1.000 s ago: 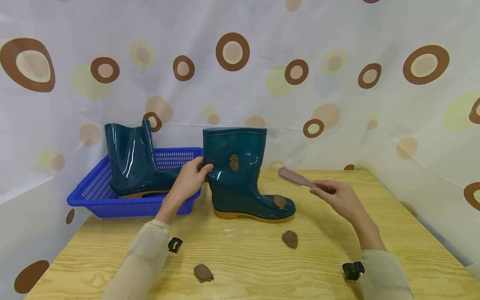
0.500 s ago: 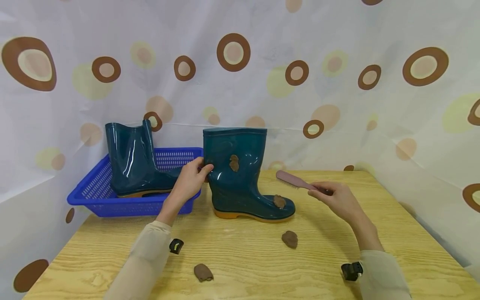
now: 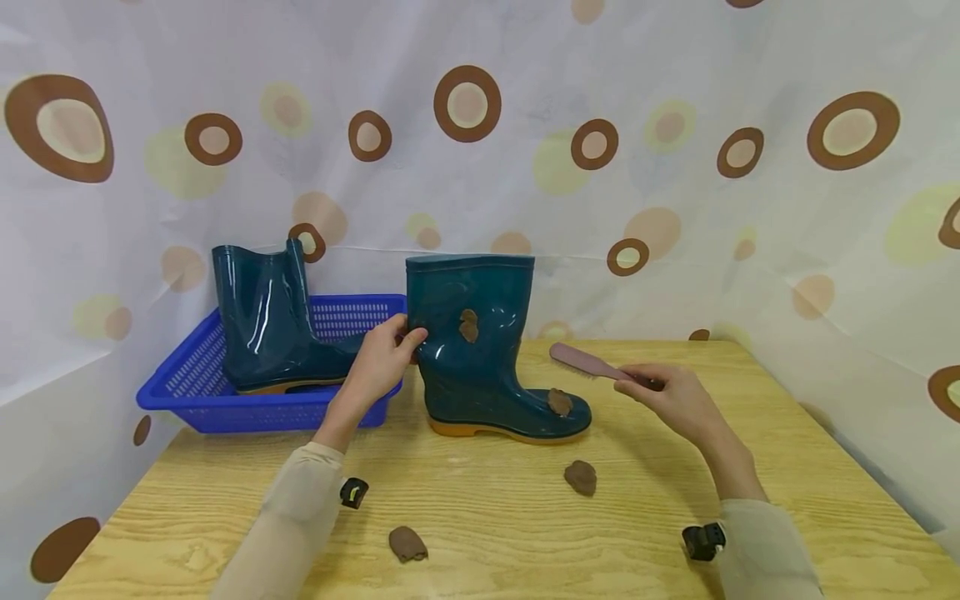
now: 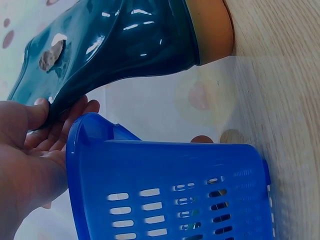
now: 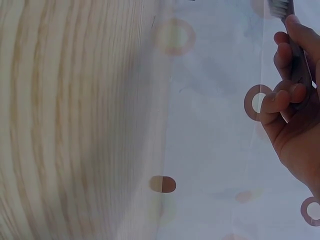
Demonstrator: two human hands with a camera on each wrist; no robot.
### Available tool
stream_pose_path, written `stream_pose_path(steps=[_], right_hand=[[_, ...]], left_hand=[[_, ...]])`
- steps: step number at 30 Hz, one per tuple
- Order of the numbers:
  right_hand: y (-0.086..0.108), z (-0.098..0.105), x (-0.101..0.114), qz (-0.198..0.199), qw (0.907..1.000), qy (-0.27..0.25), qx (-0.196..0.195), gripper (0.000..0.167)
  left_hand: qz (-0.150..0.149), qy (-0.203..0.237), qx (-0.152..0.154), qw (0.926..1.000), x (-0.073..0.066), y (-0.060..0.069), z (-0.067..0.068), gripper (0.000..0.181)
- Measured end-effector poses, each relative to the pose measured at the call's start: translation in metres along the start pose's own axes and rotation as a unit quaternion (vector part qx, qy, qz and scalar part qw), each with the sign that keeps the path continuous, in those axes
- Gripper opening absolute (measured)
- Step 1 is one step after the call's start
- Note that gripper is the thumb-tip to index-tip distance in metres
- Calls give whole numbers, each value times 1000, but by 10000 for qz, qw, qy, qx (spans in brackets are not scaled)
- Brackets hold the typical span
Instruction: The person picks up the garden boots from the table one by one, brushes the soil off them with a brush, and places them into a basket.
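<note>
A glossy dark green rubber boot (image 3: 480, 367) with an orange-tan sole stands upright on the table, toe to the right. Brown mud-like patches stick to its shaft (image 3: 468, 326) and toe (image 3: 559, 402). My left hand (image 3: 378, 358) pinches the back edge of the shaft, thumb on the near side; the left wrist view shows the fingers behind the rubber (image 4: 120, 45). To the right of the boot, my right hand (image 3: 671, 400) holds a mauve brush (image 3: 581, 358) by its handle, above the table and apart from the boot. Pale bristles (image 5: 278, 7) show in the right wrist view.
A blue perforated plastic basket (image 3: 277, 415) stands at the left, close to my left hand, with a second green boot (image 3: 262, 325) in it. Loose brown pieces lie on the table, one by the toe (image 3: 581, 477) and one nearer me (image 3: 407, 544). A patterned curtain (image 3: 525, 192) hangs behind.
My right hand and the brush have shifted slightly left, toward the boot. The left hand and the boot stay where they were.
</note>
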State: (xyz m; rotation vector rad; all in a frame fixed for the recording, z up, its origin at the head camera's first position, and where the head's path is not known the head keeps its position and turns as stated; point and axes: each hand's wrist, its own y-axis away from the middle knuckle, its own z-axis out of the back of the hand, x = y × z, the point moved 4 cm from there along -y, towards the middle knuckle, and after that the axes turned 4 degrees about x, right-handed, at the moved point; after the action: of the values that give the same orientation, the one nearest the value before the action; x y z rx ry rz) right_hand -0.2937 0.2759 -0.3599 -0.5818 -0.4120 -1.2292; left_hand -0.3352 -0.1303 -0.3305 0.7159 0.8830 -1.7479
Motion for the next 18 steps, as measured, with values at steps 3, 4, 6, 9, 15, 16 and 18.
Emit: stream_pose_path(steps=[3,4,6,9,15,16,18], right_hand=[[0,-1,1,-6,10000,12,36,48],[-1,-1,2,4,10000,21,47,48],[-1,-1,3,19,10000,52,52,48],[-1,-1,5,45,9999,95,63,47],[-2,-4,5,36,9999,113,109,47],[-2,-5,4,30,9999,97,116,47],[-2,-6,4,48,9999,60,139,46]], left_hand=[[-4,-35,-11,10000,0,0,0,32],[-7,-35,-21,10000,-1,0,1,31],[-21,-29,-38,10000,-1,0,1,31],[-35,-31,-49,10000,-2,0,1,30],[-17,-36,-40,10000,-1,0,1,30],[-9,-32,-42,10000,-1,0,0,30],[-2,-27,-42,10000,0,0,0,30]])
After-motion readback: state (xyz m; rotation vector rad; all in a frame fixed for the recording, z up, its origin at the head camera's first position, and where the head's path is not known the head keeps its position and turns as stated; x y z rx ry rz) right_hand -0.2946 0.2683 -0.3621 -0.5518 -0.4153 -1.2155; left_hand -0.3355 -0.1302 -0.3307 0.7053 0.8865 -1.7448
